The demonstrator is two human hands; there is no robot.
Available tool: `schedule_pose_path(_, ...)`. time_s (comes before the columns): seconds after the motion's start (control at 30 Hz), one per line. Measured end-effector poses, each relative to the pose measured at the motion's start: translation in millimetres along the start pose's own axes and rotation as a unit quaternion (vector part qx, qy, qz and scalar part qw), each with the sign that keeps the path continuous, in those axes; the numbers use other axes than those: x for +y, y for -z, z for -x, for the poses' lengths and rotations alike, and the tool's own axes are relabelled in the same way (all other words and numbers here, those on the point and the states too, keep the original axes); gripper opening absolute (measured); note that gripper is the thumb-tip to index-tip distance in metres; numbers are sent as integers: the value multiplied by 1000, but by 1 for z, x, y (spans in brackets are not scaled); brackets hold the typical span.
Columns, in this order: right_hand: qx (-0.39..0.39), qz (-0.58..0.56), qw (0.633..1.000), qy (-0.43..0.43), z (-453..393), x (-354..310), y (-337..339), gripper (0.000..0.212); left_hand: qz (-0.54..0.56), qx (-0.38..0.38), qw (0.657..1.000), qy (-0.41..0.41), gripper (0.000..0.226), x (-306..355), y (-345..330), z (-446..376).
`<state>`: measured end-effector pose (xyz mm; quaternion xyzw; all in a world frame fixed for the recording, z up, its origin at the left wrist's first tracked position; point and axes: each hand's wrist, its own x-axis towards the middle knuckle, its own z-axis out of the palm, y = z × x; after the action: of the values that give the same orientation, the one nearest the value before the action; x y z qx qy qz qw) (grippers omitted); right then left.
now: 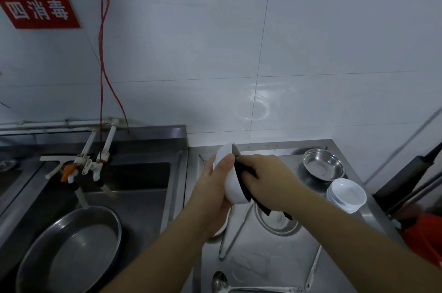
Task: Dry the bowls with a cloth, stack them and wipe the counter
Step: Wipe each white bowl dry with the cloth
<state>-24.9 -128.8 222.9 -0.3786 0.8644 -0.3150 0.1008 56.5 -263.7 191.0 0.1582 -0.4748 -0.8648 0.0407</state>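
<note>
Two hands are at work above the steel table (275, 266), and I have only the head view to go on. In it, I see the left hand (216, 186) gripping a white bowl (230, 181), its fingers curled round the bowl's outer wall with the thumb lying across the near side. The bowl is tipped on its side, mouth facing right, held clear of the table. I see the right hand (267, 179) holding a dark cloth (244, 173), its fingers curled on it and pressing it into the bowl's mouth; a tail of the cloth hangs below the wrist.

On the table to the right, I note a stack of white bowls (346, 194) standing upright, and just behind it a shallow steel dish (324, 164) near the back edge. Another steel bowl (277, 222) sits on the table under the right forearm, partly hidden. A ladle (221, 280) lies at the table's near edge.

To the left is a sink (134, 187) with a large steel pan (71, 249) resting in it and taps (95, 163) above. A red sign (39, 8) and a red string (104, 53) hang on the tiled wall.
</note>
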Motion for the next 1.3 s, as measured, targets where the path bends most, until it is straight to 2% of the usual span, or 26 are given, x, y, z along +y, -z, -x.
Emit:
schedule_pose_path(0.07, -37, -18, 998, -39, 0, -3, 8, 25, -32, -9, 999, -5, 78, 2, 1, -1)
schedule_pose_path(0.13, -53, -70, 993, -76, 3, -4, 12, 33, -68, -25, 997, -12, 83, 4, 0, -1)
schedule_pose_path(0.2, -64, -192, 972, -118, 9, 0, 13, 36, -85, -54, 995, -16, 81, 3, 1, 2)
schedule_pose_path(0.23, -62, -277, 948, -145, 14, 2, 13, 34, -86, -69, 994, -19, 78, 2, 1, 4)
schedule_pose_path(0.3, -40, -443, 872, -206, 23, 4, 8, 27, -79, -81, 993, -25, 81, -2, 1, 6)
schedule_pose_path(0.37, -11, -584, 768, -265, 28, 1, -4, 22, -68, -80, 994, -29, 93, -6, 0, 7)
schedule_pose_path(0.43, 27, -690, 662, -289, 23, -2, -17, 34, -46, -67, 996, -31, 98, -12, -5, 7)
schedule_pose_path(0.47, 53, -702, 647, -292, 20, -3, -21, 37, -35, -52, 998, -33, 95, -15, -8, 7)
schedule_pose_path(0.5, 87, -679, 667, -294, 18, -4, -23, 32, -30, -34, 998, -37, 89, -18, -11, 8)
schedule_pose_path(0.53, 126, -619, 719, -289, 16, -5, -23, 24, -32, -17, 998, -43, 84, -20, -13, 8)
schedule_pose_path(0.57, 166, -528, 789, -266, 15, -5, -24, 21, -39, -3, 998, -49, 82, -22, -15, 8)
schedule_pose_path(0.6, 195, -425, 855, -223, 16, -5, -25, 23, -48, 8, 997, -56, 82, -22, -16, 8)
schedule_pose_path(0.63, 204, -336, 905, -165, 18, -4, -25, 24, -55, 17, 996, -63, 82, -21, -17, 8)
schedule_pose_path(0.7, 173, -243, 952, -74, 21, -1, -27, 22, -65, 29, 994, -77, 81, -18, -16, 6)
schedule_pose_path(0.8, 96, -186, 975, -78, 17, 5, -21, 22, -93, 17, 991, -99, 64, -17, -9, 3)
schedule_pose_path(0.87, 43, -228, 964, -132, 14, 5, -15, 25, -156, 15, 982, -110, 64, -16, -3, 5)
schedule_pose_path(0.9, 21, -294, 940, -171, 15, 6, -14, 25, -194, 8, 975, -113, 69, -16, 0, 6)
schedule_pose_path(0.93, 9, -374, 902, -214, 16, 7, -13, 27, -231, -8, 966, -113, 74, -15, 4, 6)
schedule_pose_path(1.0, 3, -529, 801, -282, 21, 10, -12, 35, -291, -53, 949, -107, 83, -13, 13, 5)
schedule_pose_path(1.07, -7, -624, 725, -291, 24, 11, -13, 45, -336, -77, 933, -107, 87, -11, 21, 2)
schedule_pose_path(1.2, -5, -689, 664, -290, 25, 12, -27, 63, -409, -100, 902, -97, 96, -9, 32, -3)
schedule_pose_path(1.3, -1, -699, 650, -298, 28, 13, -34, 69, -452, -119, 880, -89, 101, -9, 40, -4)
